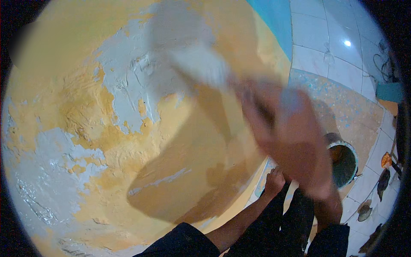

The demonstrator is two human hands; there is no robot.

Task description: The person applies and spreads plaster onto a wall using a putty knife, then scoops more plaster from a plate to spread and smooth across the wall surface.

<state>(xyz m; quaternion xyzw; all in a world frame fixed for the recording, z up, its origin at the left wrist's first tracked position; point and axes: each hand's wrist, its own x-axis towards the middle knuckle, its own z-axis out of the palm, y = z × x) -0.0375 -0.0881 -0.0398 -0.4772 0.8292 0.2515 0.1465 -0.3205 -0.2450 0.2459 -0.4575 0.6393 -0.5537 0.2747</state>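
My right hand is smeared by motion in front of the wall. It grips a pale, broad-headed tool that looks like a putty knife, its outline blurred. The tool's head lies over a grey-white patch of filler on the yellow wall; whether it touches is unclear. Thick ridges stand out in that patch. Down by my dark-clothed leg, my left hand has its fingers curled in, with no object visible in it. A large shadow of the right arm falls across the wall.
A round bucket stands on the speckled floor at right. Beyond it are white tiles and dry leaves. A second glossy filler patch covers the wall's lower left. A blue strip borders the wall at the upper right.
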